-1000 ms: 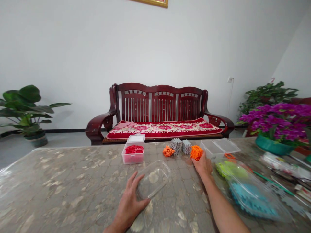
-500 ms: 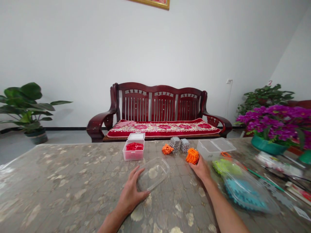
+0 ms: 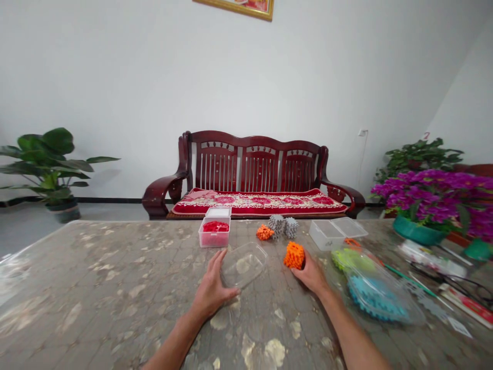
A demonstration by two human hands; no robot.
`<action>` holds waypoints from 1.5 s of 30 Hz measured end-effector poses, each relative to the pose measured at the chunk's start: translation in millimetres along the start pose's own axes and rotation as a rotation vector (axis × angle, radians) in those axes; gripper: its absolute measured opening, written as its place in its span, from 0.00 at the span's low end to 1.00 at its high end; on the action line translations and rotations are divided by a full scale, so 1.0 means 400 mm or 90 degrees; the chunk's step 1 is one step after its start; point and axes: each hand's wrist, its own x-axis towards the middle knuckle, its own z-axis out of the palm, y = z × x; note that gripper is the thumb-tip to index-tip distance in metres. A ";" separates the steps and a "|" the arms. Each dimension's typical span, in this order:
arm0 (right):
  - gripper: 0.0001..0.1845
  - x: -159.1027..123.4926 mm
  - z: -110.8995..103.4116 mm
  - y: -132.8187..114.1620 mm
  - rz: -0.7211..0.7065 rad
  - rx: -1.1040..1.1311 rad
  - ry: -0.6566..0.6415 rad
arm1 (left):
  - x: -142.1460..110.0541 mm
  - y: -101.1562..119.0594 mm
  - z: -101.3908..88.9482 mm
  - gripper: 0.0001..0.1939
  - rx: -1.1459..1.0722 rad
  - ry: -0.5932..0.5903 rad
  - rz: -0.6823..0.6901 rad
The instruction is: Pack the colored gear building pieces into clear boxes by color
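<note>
My right hand (image 3: 311, 272) grips an orange knobbly block of interlocking plastic pieces (image 3: 294, 255) by its right side, just above the table. My left hand (image 3: 211, 288) spans the left end of a clear plastic container (image 3: 246, 264), thumb on the near side and fingers on the far side. The container lies on the table, with nothing seen in it. Beyond the hands sit a smaller orange cluster (image 3: 264, 232) and two grey spiky blocks, one (image 3: 276, 226) left of the other (image 3: 291, 227).
A lidded box of red pieces (image 3: 214, 237) stands back left. At right are an open translucent box (image 3: 325, 236), a clear container with lime and blue pieces (image 3: 377, 295), a green stick (image 3: 408, 280), glasses (image 3: 477, 290) and a purple-flowered pot (image 3: 418, 231). A wooden bench (image 3: 258, 164) stands behind the table (image 3: 115, 298).
My right hand has brought the orange block left, closer to the clear container. My left hand stays at the container's end. The whole view has shifted slightly.
</note>
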 end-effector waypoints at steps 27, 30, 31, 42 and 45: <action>0.44 -0.140 -0.022 -0.035 -0.070 0.027 -0.075 | -0.030 0.054 -0.076 0.41 -0.012 -0.198 -0.030; 0.46 -0.137 -0.022 -0.024 -0.065 0.070 -0.083 | -0.049 0.035 -0.054 0.56 -0.033 -0.172 0.001; 0.47 -0.136 -0.024 -0.020 -0.064 0.090 -0.083 | -0.051 0.031 -0.048 0.57 -0.040 -0.166 0.006; 0.40 -0.109 -0.131 -0.084 -0.176 0.054 0.025 | -0.033 0.066 -0.044 0.36 -0.020 -0.171 -0.014; 0.36 -0.098 -0.159 -0.121 -0.206 -0.023 0.013 | -0.035 0.073 -0.046 0.31 -0.002 -0.163 -0.025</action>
